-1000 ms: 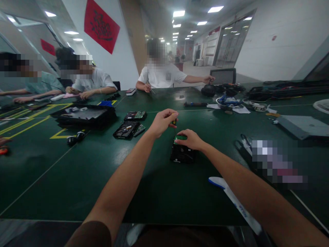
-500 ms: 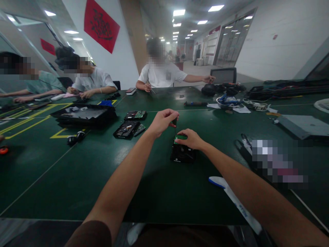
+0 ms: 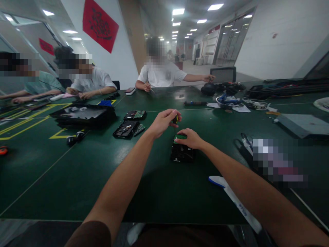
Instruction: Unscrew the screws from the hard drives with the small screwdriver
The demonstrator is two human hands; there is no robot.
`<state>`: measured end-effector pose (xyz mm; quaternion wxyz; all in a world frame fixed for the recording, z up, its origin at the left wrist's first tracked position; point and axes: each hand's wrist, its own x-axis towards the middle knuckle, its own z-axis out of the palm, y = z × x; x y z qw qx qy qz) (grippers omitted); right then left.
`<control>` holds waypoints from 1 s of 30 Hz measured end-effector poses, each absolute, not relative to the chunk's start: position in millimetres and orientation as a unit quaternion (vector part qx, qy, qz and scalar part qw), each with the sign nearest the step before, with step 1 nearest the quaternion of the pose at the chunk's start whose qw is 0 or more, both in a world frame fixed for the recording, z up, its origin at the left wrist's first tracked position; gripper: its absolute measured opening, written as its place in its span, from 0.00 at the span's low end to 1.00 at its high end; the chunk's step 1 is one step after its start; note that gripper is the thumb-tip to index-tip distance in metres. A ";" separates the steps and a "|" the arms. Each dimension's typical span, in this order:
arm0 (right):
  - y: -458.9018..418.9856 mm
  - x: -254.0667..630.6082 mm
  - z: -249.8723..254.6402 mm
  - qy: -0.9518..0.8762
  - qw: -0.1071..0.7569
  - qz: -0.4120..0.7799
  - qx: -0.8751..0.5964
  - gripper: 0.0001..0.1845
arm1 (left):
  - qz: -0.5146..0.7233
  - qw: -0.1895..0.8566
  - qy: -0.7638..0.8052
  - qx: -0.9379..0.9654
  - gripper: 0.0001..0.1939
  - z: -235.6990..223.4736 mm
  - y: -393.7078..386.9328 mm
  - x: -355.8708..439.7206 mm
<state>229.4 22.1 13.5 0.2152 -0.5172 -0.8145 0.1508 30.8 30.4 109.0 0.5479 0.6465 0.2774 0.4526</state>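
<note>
Upright in my left hand [image 3: 164, 122] is a screwdriver [image 3: 175, 119] with a black and yellow handle, pinched between the fingers. Its thin shaft points down at the far end of a black hard drive [image 3: 182, 153]; the tip's exact contact is hard to see. The drive lies flat on the green table and carries a green circuit board [image 3: 181, 136] at its far end. My right hand [image 3: 190, 139] grips the drive there, thumb along the board's near edge and fingers over the far side, partly covering both.
Left of my hands lie two more hard drives [image 3: 125, 130] and a loose circuit board [image 3: 139, 129]. Farther left stands a black tray [image 3: 84, 118]. A grey metal box [image 3: 303, 125] and cables [image 3: 227, 97] are on the right. Three people sit around the table.
The screwdriver handle has turned slightly within my left fingers, which have shifted around it. My right hand and the hard drive stay in place.
</note>
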 end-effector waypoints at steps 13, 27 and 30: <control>20.7 230.2 14.0 -0.810 0.222 0.162 -0.518 0.28 | 0.493 0.507 0.314 0.633 0.16 103.2 31.6 37.8; 19.3 229.4 15.9 -0.806 0.224 0.166 -0.522 0.27 | 0.485 0.526 0.317 0.623 0.12 107.7 29.9 34.9; 19.5 229.3 15.1 -0.807 0.225 0.163 -0.521 0.27 | 0.500 0.476 0.337 0.640 0.16 103.3 31.7 36.4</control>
